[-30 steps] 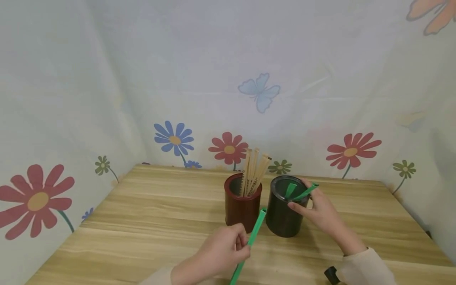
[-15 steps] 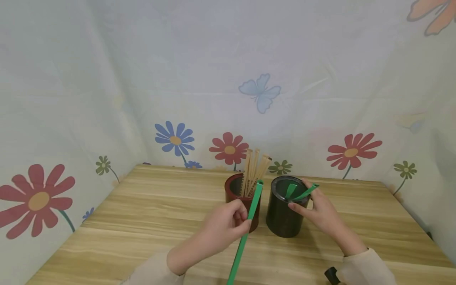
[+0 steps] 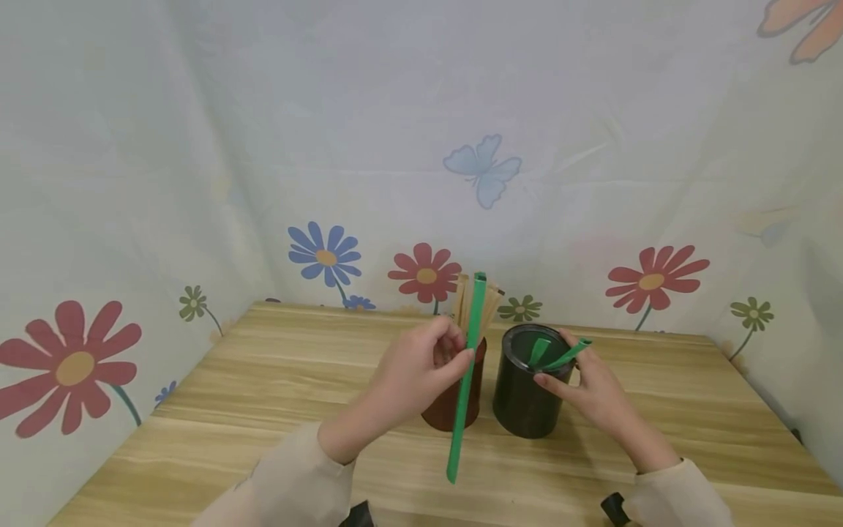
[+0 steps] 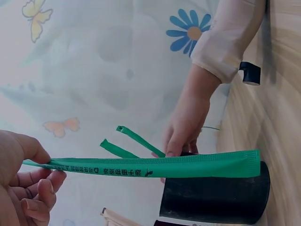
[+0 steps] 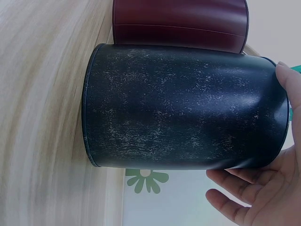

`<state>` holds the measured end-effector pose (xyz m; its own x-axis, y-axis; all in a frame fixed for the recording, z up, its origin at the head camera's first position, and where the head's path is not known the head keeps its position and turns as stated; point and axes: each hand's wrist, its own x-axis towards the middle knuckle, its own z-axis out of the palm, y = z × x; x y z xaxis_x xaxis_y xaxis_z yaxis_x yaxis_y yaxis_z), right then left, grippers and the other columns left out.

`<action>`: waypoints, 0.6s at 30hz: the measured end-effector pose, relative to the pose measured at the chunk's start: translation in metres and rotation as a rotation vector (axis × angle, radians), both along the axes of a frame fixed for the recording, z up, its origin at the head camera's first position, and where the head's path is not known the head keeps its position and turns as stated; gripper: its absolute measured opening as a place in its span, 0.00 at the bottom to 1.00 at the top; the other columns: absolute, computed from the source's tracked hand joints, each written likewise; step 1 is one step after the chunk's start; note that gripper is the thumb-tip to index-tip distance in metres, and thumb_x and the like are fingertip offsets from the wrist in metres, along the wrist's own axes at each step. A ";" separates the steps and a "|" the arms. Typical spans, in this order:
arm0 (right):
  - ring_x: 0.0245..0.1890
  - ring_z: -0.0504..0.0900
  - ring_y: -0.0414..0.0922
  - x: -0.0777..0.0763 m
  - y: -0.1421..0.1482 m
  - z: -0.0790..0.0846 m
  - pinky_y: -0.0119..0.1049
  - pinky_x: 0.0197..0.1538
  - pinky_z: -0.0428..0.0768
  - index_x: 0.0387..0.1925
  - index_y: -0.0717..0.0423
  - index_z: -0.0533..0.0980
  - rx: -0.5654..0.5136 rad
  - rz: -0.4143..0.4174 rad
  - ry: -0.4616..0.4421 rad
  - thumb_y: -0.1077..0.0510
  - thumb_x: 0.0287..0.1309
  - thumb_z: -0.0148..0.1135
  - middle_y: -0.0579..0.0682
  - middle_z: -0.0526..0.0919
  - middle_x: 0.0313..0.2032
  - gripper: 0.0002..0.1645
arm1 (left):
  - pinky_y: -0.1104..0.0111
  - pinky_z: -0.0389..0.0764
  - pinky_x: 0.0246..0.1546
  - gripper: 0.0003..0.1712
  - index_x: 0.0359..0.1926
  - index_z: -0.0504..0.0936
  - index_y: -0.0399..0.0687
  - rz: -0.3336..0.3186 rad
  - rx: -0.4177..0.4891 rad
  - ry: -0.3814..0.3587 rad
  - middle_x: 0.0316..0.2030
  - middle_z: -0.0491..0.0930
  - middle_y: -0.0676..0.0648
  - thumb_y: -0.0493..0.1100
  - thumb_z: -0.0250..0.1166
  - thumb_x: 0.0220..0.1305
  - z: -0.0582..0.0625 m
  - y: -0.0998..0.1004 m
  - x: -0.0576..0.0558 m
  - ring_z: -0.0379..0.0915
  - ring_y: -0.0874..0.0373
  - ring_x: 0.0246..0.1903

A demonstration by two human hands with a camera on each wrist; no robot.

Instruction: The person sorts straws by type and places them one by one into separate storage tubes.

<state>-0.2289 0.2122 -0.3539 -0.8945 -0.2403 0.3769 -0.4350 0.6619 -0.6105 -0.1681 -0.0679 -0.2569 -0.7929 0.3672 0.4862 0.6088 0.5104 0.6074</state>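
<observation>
My left hand (image 3: 421, 366) pinches a long green wrapped straw (image 3: 466, 395) between thumb and fingers and holds it upright in the air. Dark printed characters run along the wrapper in the left wrist view. Behind the straw stands a dark red cup (image 3: 449, 410), partly hidden, with several tan paper-wrapped sticks (image 3: 490, 304) in it. To its right is a black cylindrical cup (image 3: 527, 406) holding two green wrapped straws (image 3: 565, 356). My right hand (image 3: 596, 388) grips this cup near its rim, thumb on the near side and fingers round the far right side.
Both cups stand side by side on a wood-grain table (image 3: 263, 380). A pale curtain (image 3: 369, 110) printed with flowers and butterflies hangs behind and at the sides. Black pieces show by both cuffs, one being the black wrist piece (image 3: 615, 509) at the right sleeve.
My left hand has risen and moved forward with the green straw, whose lower end now shows and which stands more upright. My right hand keeps its grip on the black cup.
</observation>
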 end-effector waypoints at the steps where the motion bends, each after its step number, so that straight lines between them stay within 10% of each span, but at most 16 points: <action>1: 0.59 0.71 0.59 0.000 0.000 0.000 0.65 0.55 0.72 0.68 0.52 0.60 0.000 -0.001 -0.003 0.44 0.56 0.67 0.59 0.71 0.61 0.43 | 0.76 0.75 0.25 0.07 0.35 0.76 0.42 0.001 0.002 0.014 0.26 0.78 0.49 0.39 0.65 0.60 0.002 0.001 -0.001 0.68 0.63 0.23; 18: 0.60 0.71 0.59 -0.002 0.001 -0.001 0.67 0.56 0.72 0.69 0.52 0.60 -0.007 0.010 0.002 0.45 0.56 0.67 0.59 0.71 0.62 0.43 | 0.77 0.71 0.22 0.06 0.35 0.76 0.41 0.041 0.072 0.296 0.25 0.78 0.48 0.39 0.65 0.61 0.024 0.018 -0.021 0.67 0.62 0.21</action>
